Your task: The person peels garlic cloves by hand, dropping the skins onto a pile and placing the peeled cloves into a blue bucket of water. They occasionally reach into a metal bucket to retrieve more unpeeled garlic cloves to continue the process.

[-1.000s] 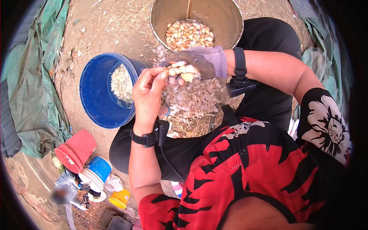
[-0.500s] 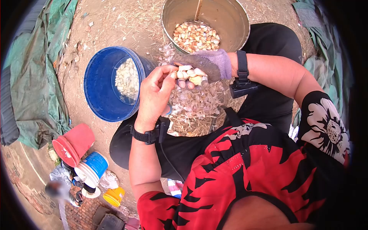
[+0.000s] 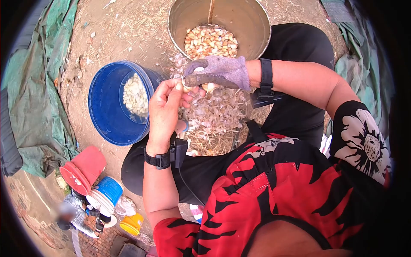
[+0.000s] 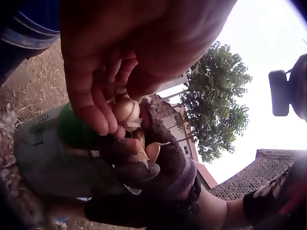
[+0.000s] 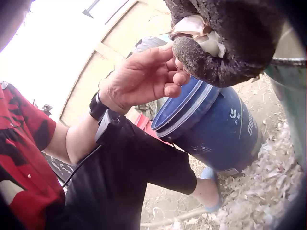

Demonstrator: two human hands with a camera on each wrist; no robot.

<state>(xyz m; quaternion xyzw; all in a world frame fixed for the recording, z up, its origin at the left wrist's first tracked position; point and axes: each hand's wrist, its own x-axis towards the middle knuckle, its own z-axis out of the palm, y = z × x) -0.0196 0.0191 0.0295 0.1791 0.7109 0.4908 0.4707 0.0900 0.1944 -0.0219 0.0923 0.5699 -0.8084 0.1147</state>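
Note:
The bare left hand [image 3: 165,107] pinches a pale garlic clove [image 4: 123,109] between thumb and fingers. Against it is the right hand [image 3: 218,73], in a dirty purple-grey glove, curled round several garlic cloves [image 5: 191,25]; most of these are hidden by the glove in the head view. In the left wrist view, the gloved hand [image 4: 165,153] lies just below the bare fingers. Below both hands lies a heap of papery garlic skins [image 3: 214,109]. Peeled white cloves [image 3: 135,94] lie in the blue bucket [image 3: 107,105], brownish unpeeled ones [image 3: 210,42] in the metal-rimmed bucket [image 3: 252,25].
Red [image 3: 87,165], blue-and-white [image 3: 105,192] and yellow [image 3: 132,223] buckets stand at the lower left, beside another person [image 3: 77,214]. Green tarps [image 3: 38,115] line both sides. The seated person's dark-trousered legs [image 3: 295,103] flank the skins.
The gloved hand has turned and curled over cloves that earlier lay exposed on it. The bare hand stays against it. The background person has shifted, and the head view has moved slightly.

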